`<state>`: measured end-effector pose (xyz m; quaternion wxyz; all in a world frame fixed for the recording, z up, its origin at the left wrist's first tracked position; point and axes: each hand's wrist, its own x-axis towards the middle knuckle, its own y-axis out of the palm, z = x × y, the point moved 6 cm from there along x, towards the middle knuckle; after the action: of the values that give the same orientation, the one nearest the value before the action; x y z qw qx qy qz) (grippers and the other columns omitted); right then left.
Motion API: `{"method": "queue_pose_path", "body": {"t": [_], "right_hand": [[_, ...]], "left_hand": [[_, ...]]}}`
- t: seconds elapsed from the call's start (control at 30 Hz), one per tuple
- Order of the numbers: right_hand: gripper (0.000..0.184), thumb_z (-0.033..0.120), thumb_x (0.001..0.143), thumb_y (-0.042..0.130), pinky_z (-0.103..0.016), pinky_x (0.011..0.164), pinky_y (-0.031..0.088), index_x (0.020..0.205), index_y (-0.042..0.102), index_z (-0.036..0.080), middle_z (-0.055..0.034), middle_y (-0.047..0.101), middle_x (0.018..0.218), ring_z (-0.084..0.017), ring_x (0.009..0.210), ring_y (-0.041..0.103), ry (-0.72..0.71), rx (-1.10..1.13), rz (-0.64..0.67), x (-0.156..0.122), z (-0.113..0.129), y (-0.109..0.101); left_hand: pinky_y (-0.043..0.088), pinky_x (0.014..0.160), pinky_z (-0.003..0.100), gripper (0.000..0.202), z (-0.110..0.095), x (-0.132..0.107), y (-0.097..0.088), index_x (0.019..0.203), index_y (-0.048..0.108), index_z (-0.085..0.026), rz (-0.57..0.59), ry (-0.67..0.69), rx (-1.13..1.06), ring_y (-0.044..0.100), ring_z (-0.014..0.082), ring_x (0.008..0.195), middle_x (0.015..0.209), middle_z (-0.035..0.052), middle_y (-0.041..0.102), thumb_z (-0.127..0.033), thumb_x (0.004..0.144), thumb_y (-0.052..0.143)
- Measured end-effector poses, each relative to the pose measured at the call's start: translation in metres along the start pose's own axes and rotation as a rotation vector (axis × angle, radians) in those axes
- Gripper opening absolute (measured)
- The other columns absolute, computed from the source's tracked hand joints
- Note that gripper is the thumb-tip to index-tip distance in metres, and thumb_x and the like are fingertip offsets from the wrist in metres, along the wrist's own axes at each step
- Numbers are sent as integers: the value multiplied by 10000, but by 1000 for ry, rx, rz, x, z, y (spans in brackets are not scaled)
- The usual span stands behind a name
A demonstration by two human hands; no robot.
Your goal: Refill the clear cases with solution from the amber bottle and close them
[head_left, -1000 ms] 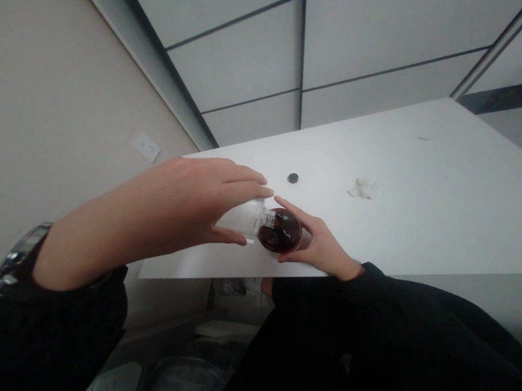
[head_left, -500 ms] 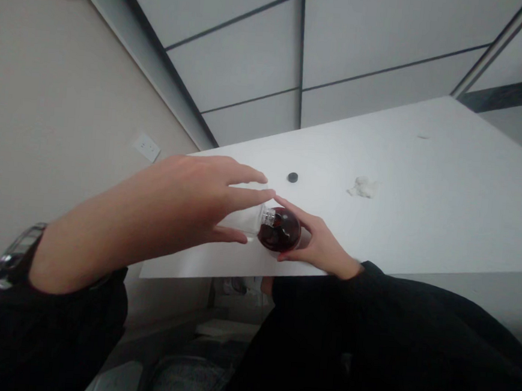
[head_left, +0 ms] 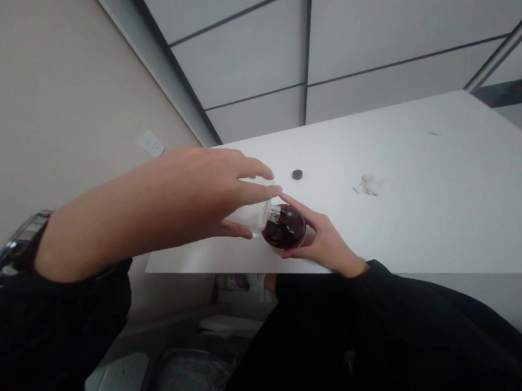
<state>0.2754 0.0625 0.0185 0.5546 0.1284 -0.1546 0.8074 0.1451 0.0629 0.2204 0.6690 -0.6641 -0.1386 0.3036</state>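
Note:
My left hand (head_left: 216, 189) is wrapped round a clear bottle (head_left: 256, 215), which lies tilted on its side with its ridged neck pointing right. The neck's mouth is over or against a round vessel of dark red liquid (head_left: 285, 233); whether they touch I cannot tell. My right hand (head_left: 327, 242) grips that vessel from the right, thumb on the near side and fingers on the far side. Beyond both hands, a small black cap (head_left: 297, 174) lies on the white table (head_left: 422, 220).
A crumpled white tissue (head_left: 369, 185) lies on the table to the right, with a small thin scrap (head_left: 434, 133) farther back. The table's near edge runs just in front of my body. On the left wall is a socket (head_left: 151, 143); panelled doors (head_left: 252, 74) stand behind.
The whole view has shifted slightly, so everything appears a little farther right and higher. Both hands keep the same hold on the bottle and the vessel.

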Motion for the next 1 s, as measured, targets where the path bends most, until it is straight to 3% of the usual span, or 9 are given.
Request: {"method": "queue_pose_path", "body": {"t": [0.27,0.47,0.73,1.0], "right_hand": [[1013,362,663,963,-513,1263,359,1565,508,289,-81,628,1502,-342,1439,550,19,5,-10,-2,-1,0],[1014,377,656,965,-501,1266,355,1559,516,271,-77,609,1524,-338,1455,532,34,-14,-12,-2,-2,-1],[1016,383,670,958,-553,1264,348,1571,498,287,-78,595,1537,-359,1471,509,34,-32,-7,-4,-4,0],[1005,401,676,951,-584,1271,326,1567,504,277,-86,565,1565,-373,1492,478,43,-40,-1,-5,-5,0]], "left_hand": [[566,1042,455,391,-4,5,-3,1285,720,-316,44,-20,-21,685,316,1242,1368,58,720,-487,936,680],[577,998,456,307,-4,7,-5,1154,770,-298,0,4,-121,717,315,1177,1201,45,758,-489,921,706],[570,991,490,351,-8,9,-2,1177,742,-284,57,34,38,724,335,1158,1143,34,747,-424,860,795],[548,1013,487,311,-7,10,-2,1131,752,-279,45,26,-55,716,323,1189,1147,16,747,-485,898,744]]}}
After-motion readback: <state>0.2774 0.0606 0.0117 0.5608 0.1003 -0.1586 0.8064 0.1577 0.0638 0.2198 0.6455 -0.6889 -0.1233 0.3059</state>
